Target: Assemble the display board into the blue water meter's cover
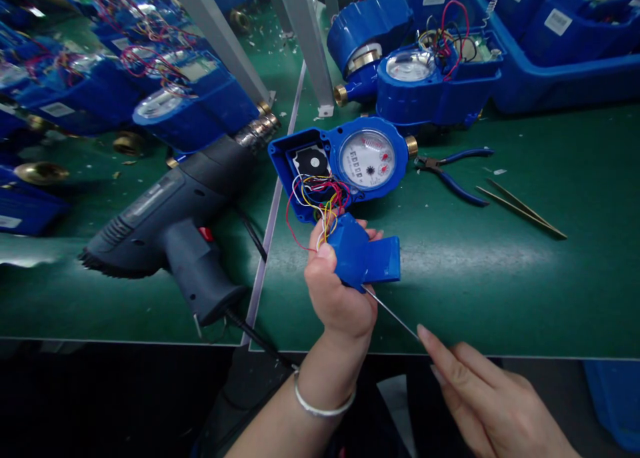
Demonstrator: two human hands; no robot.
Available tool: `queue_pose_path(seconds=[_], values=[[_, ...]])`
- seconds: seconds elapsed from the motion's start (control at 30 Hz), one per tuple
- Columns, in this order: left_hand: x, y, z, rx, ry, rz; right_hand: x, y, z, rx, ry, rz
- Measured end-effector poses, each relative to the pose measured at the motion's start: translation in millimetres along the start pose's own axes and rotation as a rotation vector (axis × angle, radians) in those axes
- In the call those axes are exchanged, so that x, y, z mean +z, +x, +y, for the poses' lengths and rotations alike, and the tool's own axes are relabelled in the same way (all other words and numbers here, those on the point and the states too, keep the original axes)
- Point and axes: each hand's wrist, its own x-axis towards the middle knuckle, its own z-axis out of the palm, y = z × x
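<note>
The water meter (pixel 350 165) lay on the green worktop (pixel 500 265) with its side compartment open and coloured wires (pixel 320 205) spilling out toward six o'clock, so the job looked only partway through, nothing closed up yet. The left hand (pixel 337 291) was clenched around a small blue cover (pixel 363 255) still tied to those wires, wrist bent upward. At four o'clock the right hand (pixel 480 391) pinched a thin metal rod (pixel 393 315) between its fingertips, its far end at the cover.
</note>
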Motion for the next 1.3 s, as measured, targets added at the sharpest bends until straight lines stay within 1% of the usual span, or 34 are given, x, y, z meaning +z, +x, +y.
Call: queue_pose_path(seconds=[0.27, 0.47, 0.63, 0.83, 0.9, 1.0, 1.07, 1.17, 1.3], values=[[4.2, 1, 1, 0.026, 0.006, 0.046, 4, 2, -2, 0.031, 0.091, -0.009], [3.3, 4, -2, 0.077, 0.0, 0.04, 9, 2, -5, 0.067, 0.177, 0.043], [3.4, 5, -3, 0.094, 0.011, 0.043, 11, 1, -7, 0.091, 0.241, 0.061], [5.4, 6, -3, 0.117, -0.02, 0.084, 13, 5, -9, 0.122, 0.282, 0.087], [3.7, 2, -5, 0.107, -0.016, 0.07, 16, 10, -11, 0.148, 0.299, 0.121], [-0.5, -6, -7, 0.051, -0.001, -0.001, 18, 16, -14, 0.167, 0.317, 0.165], [-2.9, -9, -6, 0.022, -0.014, -0.033, 15, 15, -14, 0.138, 0.307, 0.177], [-3.6, -8, -2, 0.006, -0.043, -0.049, 4, 6, -5, 0.108, 0.235, 0.209], [-0.3, -6, 9, -0.072, -0.113, -0.077, -20, -4, 19, 0.194, 0.035, 0.33]])
